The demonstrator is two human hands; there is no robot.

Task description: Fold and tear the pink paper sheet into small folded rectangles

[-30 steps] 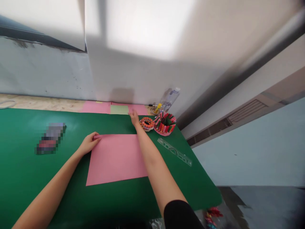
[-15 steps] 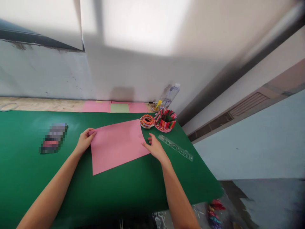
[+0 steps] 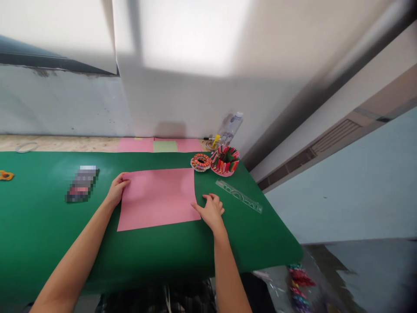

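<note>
A pink sheet of paper (image 3: 158,198) lies almost level on the green table, its right edge slightly curved. My left hand (image 3: 117,188) pinches its upper left corner, thumb on top and fingers tucked partly out of sight. At the lower right edge, my right hand (image 3: 211,211) has its thumb touching the paper while the other fingers spread away, half curled, over the green surface. Just right of that hand lies a clear plastic stencil ruler (image 3: 239,196). Beyond the sheet's upper right corner sit a ring of folded coloured paper (image 3: 201,162) and a red-and-green folded-paper basket (image 3: 225,161).
A blurred-out phone (image 3: 82,184) lies left on the green table (image 3: 156,254). Behind are pink and pale green papers (image 3: 165,146), a water bottle (image 3: 233,127), a yellow item (image 3: 216,140) and a white ring (image 3: 27,147). An orange object (image 3: 5,175) shows at the far left.
The pink sheet has turned to lie straighter, its lower left corner shifting left and up. My right hand has lowered slightly, its fingers opening away from the edge. The view has shifted a little.
</note>
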